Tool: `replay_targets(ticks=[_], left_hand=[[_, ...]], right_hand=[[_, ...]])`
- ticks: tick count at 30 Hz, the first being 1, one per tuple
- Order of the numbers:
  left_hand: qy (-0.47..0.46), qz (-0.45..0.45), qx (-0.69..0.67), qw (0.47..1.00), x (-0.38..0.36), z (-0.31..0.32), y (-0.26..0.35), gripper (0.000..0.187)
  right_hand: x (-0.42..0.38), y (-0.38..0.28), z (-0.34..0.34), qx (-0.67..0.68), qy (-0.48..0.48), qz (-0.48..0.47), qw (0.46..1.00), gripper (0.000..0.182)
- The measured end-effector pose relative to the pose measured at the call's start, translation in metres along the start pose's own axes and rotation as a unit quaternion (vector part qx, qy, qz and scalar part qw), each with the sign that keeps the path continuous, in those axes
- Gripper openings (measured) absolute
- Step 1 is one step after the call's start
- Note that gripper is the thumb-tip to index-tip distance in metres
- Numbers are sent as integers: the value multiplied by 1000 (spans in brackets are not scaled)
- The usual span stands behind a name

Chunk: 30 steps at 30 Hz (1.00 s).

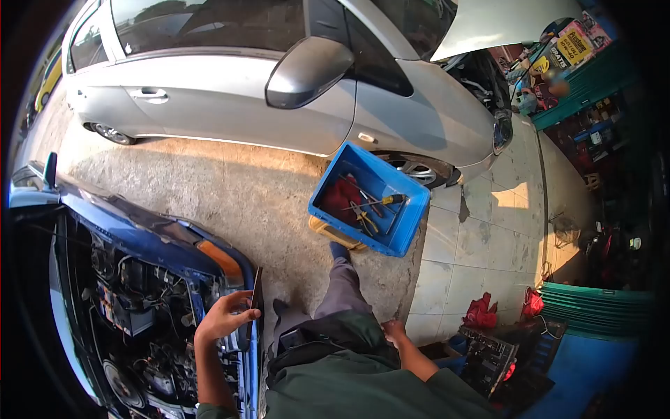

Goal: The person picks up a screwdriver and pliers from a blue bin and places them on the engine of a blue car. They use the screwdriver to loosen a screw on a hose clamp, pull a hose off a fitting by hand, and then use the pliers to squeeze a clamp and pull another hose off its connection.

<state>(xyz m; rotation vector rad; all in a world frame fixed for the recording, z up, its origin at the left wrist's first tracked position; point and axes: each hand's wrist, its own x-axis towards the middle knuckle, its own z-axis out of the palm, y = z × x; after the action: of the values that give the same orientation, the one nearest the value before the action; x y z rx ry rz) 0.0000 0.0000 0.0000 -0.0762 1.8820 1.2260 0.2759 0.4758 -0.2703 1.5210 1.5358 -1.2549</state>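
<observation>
My left hand [227, 315] is at the front edge of the blue car, its fingers closed round a thin dark flat object [257, 290] seen nearly edge-on. My right hand [394, 331] hangs low beside my right hip, fingers curled; whether it holds anything is hidden. Ahead of my feet a blue crate [412, 241] rests on a yellowish support [337, 234]. Inside it lie a screwdriver [392, 200] with a yellow handle, yellow-handled pliers [364, 218] and a dark red cloth [342, 194].
A silver car [230, 105] stands beyond the crate. The blue car [139, 216] at left shows its open engine bay. Red bags [480, 311] and a dark metal part [486, 357] sit at lower right. A person [551, 89] is at the far right.
</observation>
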Motion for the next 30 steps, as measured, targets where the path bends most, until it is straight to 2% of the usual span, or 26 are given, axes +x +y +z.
replay_targets(ticks=[2, 3, 5, 7, 11, 13, 15, 18, 19, 20, 21, 23, 24, 26, 30], left_hand=[[-19, 34, -10, 999, 33, -19, 30, 81], [-49, -13, -60, 997, 50, 27, 122, 79], [-92, 18, -38, 995, 110, 29, 190, 77], [-100, 76, -5, 992, 158, 32, 254, 74], [-111, 140, -102, 979, 231, 44, 374, 74], [-112, 211, -110, 965, 261, 55, 437, 71], [-1, 252, -27, 967, 285, 70, 496, 79], [156, 327, 169, 917, 343, 84, 559, 83], [190, 342, 223, 893, 367, 87, 574, 83], [277, 388, 276, 835, 399, 91, 579, 79], [329, 392, 333, 792, 413, 100, 590, 76], [393, 399, 408, 721, 431, 111, 614, 77], [391, 401, 409, 721, 443, 113, 623, 77], [453, 395, 472, 645, 467, 117, 638, 79], [439, 374, 519, 631, 496, 119, 656, 82]], right_hand=[[7, -10, 30, 26, -10, -29, 999, 21], [-23, -1, -44, 33, -27, 32, 999, 19], [-5, -31, -69, 62, -26, 35, 997, 18], [20, -55, -94, 136, -15, -15, 990, 16], [49, -83, -136, 132, 10, -63, 989, 16], [53, -99, -155, 163, 12, -67, 984, 17], [61, -105, -166, 183, 26, -74, 980, 18], [59, -112, -171, 186, 30, -52, 981, 18], [59, -108, -170, 193, 27, -39, 980, 17], [62, -101, -168, 197, 28, -39, 979, 17], [65, -92, -163, 215, 20, -21, 976, 15], [65, -85, -157, 236, 12, -3, 972, 14], [61, -82, -155, 233, 13, 21, 972, 12], [49, -82, -156, 239, 8, 70, 969, 14], [47, -58, -153, 283, 22, 73, 956, 13]])
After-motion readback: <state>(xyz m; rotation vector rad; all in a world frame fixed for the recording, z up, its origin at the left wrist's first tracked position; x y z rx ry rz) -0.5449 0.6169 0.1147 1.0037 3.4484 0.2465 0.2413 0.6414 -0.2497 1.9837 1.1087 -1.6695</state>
